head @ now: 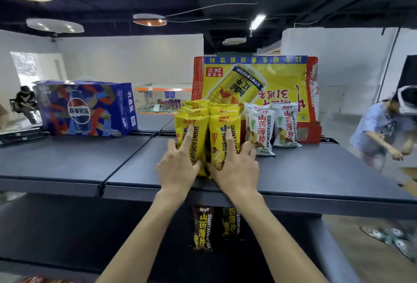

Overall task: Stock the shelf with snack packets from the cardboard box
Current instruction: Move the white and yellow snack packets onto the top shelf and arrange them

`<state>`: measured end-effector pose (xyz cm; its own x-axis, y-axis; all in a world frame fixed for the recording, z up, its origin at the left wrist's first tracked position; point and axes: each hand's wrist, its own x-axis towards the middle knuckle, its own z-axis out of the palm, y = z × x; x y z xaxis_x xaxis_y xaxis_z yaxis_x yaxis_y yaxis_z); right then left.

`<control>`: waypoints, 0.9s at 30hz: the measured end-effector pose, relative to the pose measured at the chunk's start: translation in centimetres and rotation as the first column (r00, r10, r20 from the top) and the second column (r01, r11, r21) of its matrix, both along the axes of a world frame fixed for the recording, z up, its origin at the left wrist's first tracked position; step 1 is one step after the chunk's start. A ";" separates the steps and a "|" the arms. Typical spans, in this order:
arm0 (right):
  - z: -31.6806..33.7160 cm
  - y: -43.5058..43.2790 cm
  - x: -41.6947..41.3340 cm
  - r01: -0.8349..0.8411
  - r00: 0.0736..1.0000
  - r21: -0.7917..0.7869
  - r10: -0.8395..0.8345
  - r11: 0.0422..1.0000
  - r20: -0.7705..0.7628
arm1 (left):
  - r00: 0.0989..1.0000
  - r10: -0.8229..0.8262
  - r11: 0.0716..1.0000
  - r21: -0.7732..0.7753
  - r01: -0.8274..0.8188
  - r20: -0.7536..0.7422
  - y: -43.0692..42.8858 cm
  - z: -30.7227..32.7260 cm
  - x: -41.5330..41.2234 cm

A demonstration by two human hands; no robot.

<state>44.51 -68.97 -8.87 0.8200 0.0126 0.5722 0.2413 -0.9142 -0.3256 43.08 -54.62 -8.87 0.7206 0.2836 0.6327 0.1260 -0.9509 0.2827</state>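
A dark shelf (67,158) runs across a bare, white-walled room, with a blue cola case (85,107) at its far left and an upturned red-and-yellow drinks box (255,81) standing at the back. Directly in front of that drinks box stand two rows of yellow snack packets (206,124), and just to their right two white packets (270,127) stand upright. The left hand (178,165) presses flat against the front packet of the left row, fingers (188,136) spread up its face; the right hand (237,167) does the same on the right row. Both are opened out and pushing or steadying rather than closed around anything. The packets look light, puffy and slick, likely to tip or slide against one another, so holding them by their sides or squaring them from the front would suit better than squeezing, which could crush the crisps inside. Darker packets (203,228) hang below the shelf edge. Another person (383,129) bends at the far right.
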 end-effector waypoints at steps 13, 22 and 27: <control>0.0 0.1 -0.6 -0.165 0.981 0.223 0.183 0.961 -0.059 | 0.996 -0.084 0.996 0.038 0.084 -0.003 1.7 -0.3 -1.7; 0.5 1.4 -1.0 -0.036 0.986 0.128 0.056 0.991 -0.157 | 0.986 -0.091 0.996 -0.002 0.092 -0.137 2.2 0.5 -1.6; 0.3 1.3 -2.4 -0.058 0.994 0.159 0.073 0.986 -0.087 | 0.956 -0.285 0.946 -0.179 0.270 -0.065 2.9 0.9 -3.2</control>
<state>42.15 -67.66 -8.57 0.8695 -0.0156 0.4936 0.2613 -0.8336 -0.4867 39.92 -51.68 -7.94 0.8370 0.1596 0.5233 -0.1046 -0.8922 0.4394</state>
